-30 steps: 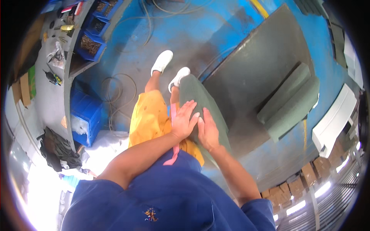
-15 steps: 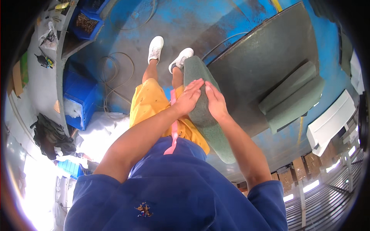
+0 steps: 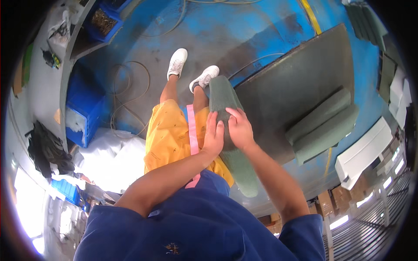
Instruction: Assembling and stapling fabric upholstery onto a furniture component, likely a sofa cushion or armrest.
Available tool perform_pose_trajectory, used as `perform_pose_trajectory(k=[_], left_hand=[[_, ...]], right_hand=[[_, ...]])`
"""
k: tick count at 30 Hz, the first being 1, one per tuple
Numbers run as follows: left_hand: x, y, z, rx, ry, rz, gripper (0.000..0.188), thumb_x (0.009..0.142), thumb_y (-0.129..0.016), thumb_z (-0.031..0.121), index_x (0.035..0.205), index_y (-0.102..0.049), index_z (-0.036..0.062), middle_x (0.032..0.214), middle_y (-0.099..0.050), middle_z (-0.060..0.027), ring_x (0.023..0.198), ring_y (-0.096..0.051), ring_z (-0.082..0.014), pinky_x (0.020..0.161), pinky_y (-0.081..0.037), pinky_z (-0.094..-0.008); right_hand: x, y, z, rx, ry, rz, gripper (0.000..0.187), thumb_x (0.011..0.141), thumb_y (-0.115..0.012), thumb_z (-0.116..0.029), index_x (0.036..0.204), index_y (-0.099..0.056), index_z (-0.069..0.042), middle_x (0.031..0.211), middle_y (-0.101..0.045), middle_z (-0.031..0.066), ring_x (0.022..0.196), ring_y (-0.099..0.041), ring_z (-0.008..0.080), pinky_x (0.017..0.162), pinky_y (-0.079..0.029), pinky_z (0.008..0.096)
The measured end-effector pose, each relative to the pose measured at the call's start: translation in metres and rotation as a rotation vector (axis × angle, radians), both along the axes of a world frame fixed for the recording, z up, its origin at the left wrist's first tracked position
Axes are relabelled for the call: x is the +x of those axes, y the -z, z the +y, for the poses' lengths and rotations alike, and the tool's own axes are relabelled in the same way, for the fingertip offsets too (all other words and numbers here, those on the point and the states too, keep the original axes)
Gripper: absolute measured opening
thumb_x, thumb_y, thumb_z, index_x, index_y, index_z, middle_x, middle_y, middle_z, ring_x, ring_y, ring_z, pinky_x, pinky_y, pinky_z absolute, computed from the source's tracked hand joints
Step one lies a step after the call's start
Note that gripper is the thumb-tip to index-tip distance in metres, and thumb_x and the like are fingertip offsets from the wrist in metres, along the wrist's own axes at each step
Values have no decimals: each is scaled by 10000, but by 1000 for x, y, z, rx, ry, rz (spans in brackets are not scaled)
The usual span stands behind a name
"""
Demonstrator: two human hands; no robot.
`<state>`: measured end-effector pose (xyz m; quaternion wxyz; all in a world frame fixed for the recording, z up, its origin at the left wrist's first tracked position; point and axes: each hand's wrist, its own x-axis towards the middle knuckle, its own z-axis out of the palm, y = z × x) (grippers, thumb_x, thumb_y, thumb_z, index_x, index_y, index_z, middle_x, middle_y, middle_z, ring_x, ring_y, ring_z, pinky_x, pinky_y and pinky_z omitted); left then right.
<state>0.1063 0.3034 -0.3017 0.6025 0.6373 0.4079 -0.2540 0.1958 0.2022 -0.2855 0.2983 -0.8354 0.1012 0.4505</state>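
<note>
A long panel (image 3: 222,93) covered in green-grey fabric, rounded at both ends, stands or leans in front of me, slightly right of my legs. My left hand (image 3: 213,135) rests along its left side with the fingers stretched out. On the panel's upper face lies my right hand (image 3: 240,130), its fingers apart and slightly bent, pointing toward the left hand. Neither hand wraps round the panel. What supports its lower side is hidden.
At right, a dark flat table (image 3: 300,78) bears more green panels (image 3: 322,126). Farther right is a white moulded piece (image 3: 365,150). Blue bins (image 3: 87,104) and a shelf (image 3: 65,82) line the left. A hose (image 3: 148,80) coils over the floor beside my white shoes (image 3: 177,61).
Both hands have slid along the panel toward my body. They have moved slightly apart at the fingertips, and the view has shifted a little.
</note>
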Motion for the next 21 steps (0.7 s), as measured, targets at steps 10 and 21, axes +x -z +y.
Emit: perform_pose_trajectory(k=[10, 21], left_hand=[[-18, 52, 15, -132, -26, -396, 550, 1013, -370, 228, 1515, -390, 4, 1597, -341, -221, 1524, -247, -389, 1256, -174, -427], [4, 3, 14, -1, 127, -544, 380, 1002, -441, 152, 1345, -554, 35, 1479, -486, -210, 1447, -373, -424, 1214, -245, -522]], right_hand=[[28, 3, 45, -175, -544, -190, 194, 983, -603, -260, 1062, -685, -103, 1071, -726, 102, 1015, -688, 308, 873, -548, 409], [-5, -56, -27, 208, -315, -246, 489, 1019, -519, -241, 1461, -468, -39, 1529, -392, 256, 1360, -457, 442, 1114, -426, 449]])
